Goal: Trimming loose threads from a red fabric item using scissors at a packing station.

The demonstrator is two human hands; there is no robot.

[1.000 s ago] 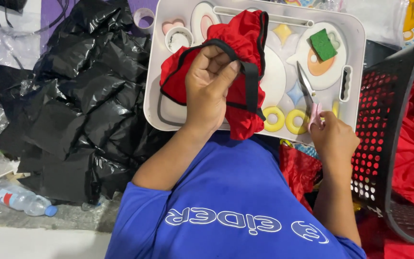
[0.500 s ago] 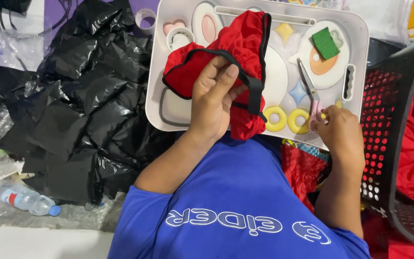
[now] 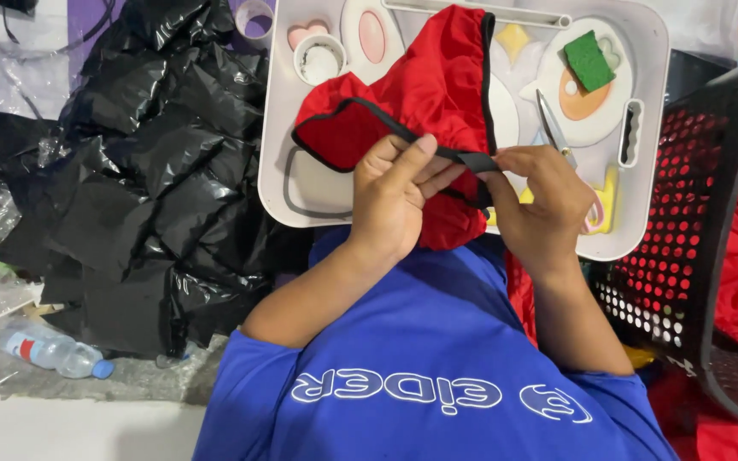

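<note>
Both hands have closed in on the garment since half a second ago: the right hand [image 3: 540, 201], which then rested near the tray's lower right corner beside the scissors, now sits at the black elastic trim [image 3: 471, 160], meeting the left hand [image 3: 399, 201]. Between them the trim runs as a taut strip, the left thumb and fingers pinched on one end and the right fingers curled shut on the other, apparently so the edge lies straight for inspection. That red garment [image 3: 420, 102] with black edging lies draped across the middle of the white tray [image 3: 647, 51], its lower part hanging over the tray's near edge toward the person's blue shirt [image 3: 420, 341]. Scissors [image 3: 557, 137] lie just right of the hands, within easy reach, near a green sponge [image 3: 588, 60] at the tray's upper right. Crumpled black plastic bags [image 3: 138, 171] are heaped off the tray's left edge, a water bottle [image 3: 53, 352] lies below them, and a black mesh basket [image 3: 702, 256] holding red fabric stands at the right.
</note>
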